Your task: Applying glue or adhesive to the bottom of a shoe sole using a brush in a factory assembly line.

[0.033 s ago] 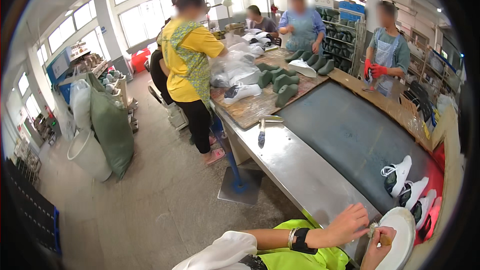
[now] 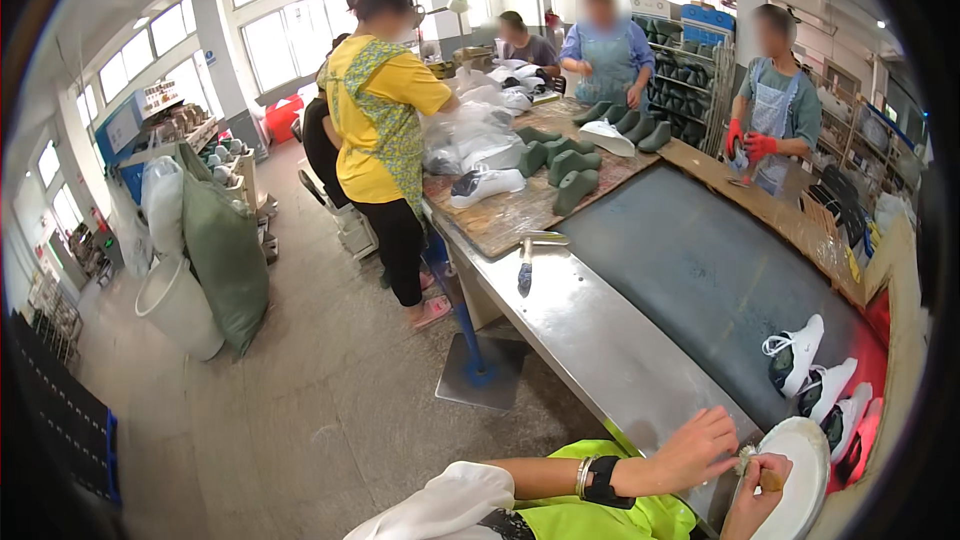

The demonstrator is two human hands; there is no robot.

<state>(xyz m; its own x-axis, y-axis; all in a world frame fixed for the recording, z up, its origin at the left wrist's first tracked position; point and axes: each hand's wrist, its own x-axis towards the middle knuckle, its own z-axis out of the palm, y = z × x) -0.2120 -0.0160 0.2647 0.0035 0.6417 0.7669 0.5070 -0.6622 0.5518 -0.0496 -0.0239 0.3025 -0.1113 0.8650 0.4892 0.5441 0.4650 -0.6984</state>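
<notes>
My right hand (image 2: pixel 757 500) is closed on a small brush-like tool (image 2: pixel 771 480) with a tan, rounded end and a pale, bristly tip, at the lower right. Just left of it, my left hand (image 2: pixel 697 448) hovers with loosely bent fingers, fingertips close to that tip; nothing shows in them. Beside and partly behind my right hand is a white, round-rimmed dish (image 2: pixel 812 465) with a crusted edge. Beyond the dish, several white sneakers (image 2: pixel 797 352) with dark patches stand in a row on a dark conveyor belt (image 2: pixel 690 250); the nearest glow red.
A metal ledge (image 2: pixel 600 325) borders the belt, with a brush (image 2: pixel 525 270) lying on it. Green shoe lasts (image 2: pixel 574 190) and white shoe uppers (image 2: pixel 486 186) cover the far tabletop. Co-workers stand around it, one wearing red gloves (image 2: pixel 760 146). A red-lit opening (image 2: pixel 880 315) is at right.
</notes>
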